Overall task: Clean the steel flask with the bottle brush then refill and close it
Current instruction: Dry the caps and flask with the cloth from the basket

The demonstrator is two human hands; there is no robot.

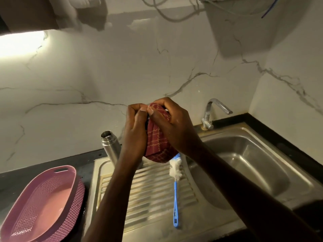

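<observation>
basin [244,165]: open | drainboard [150,194]: brush [175,189] (flask [110,145] behind)

Two hands, the left hand [136,130] and the right hand [172,126], meet at the centre on one red checked cloth [157,144]. One open steel flask [110,145] stands at 9 o'clock of them, and one blue bottle brush [175,186] lies at 6 o'clock. One tap [212,112] and one sink basin [244,165] sit at 3 o'clock, and two nested pink baskets [43,203] sit at 8 o'clock.
</observation>
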